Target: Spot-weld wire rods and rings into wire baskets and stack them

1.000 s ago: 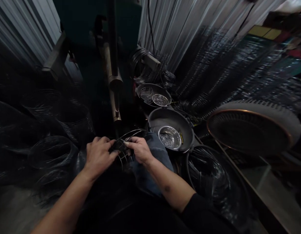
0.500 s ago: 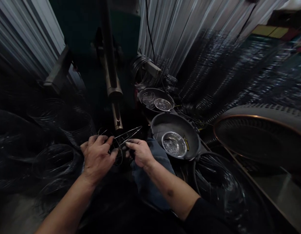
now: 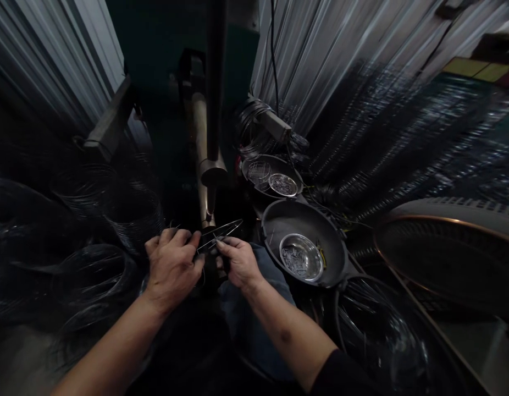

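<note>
My left hand (image 3: 172, 267) and my right hand (image 3: 237, 263) are close together over my lap, both closed on a small dark wire frame (image 3: 218, 234) made of thin curved wires. Its shiny wires stick out to the upper right, just under the tip of a vertical metal rod (image 3: 209, 201) of a machine. What lies between my palms is dark and hard to make out.
A dark pan (image 3: 316, 231) at my right holds a small steel bowl (image 3: 300, 256) of little metal pieces. A second pan (image 3: 275, 168) lies behind it. Stacks of wire guards (image 3: 93, 275) lie at the left, and a big round fan guard (image 3: 444, 258) at the right. Corrugated metal walls stand behind.
Both hands lifted the wire frame a little and tilted it flatter, bringing it under the machine's rod. The view shifted so the pans sit lower and further right.
</note>
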The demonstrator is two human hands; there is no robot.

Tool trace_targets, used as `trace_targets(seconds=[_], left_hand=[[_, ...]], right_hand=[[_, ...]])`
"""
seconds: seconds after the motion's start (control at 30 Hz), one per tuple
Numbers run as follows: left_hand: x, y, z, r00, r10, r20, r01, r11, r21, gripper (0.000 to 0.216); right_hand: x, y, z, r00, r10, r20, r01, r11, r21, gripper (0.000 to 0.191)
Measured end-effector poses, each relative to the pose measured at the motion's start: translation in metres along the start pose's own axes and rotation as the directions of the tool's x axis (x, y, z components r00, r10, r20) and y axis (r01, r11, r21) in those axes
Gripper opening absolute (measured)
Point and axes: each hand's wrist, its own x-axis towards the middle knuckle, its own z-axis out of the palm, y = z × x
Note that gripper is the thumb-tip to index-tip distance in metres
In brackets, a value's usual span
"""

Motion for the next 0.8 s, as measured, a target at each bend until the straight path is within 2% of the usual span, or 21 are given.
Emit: trace_targets(seconds=[0.23, 0.6, 0.8], left_hand=[[0.009, -0.003, -0.008, 0.999, 0.027, 0.041, -0.026, 0.999, -0.031, 0.03], [0.031, -0.016, -0.012, 0.998, 0.052, 0.033, -0.051, 0.998, -0.039, 0.024], [0.044, -0.019, -0.02, 0.99, 0.061, 0.127, -0.056, 0.998, -0.043, 0.018]], right_hand=[[0.001, -0.004, 0.008, 0.998, -0.051, -0.024, 0.052, 0.999, 0.011, 0.03], [0.019, -0.008, 0.022, 0.993, -0.12, -0.025, 0.12, 0.993, 0.015, 0.019], [0.023, -0.01, 0.029, 0.993, -0.109, -0.036, 0.11, 0.993, 0.044, 0.009]])
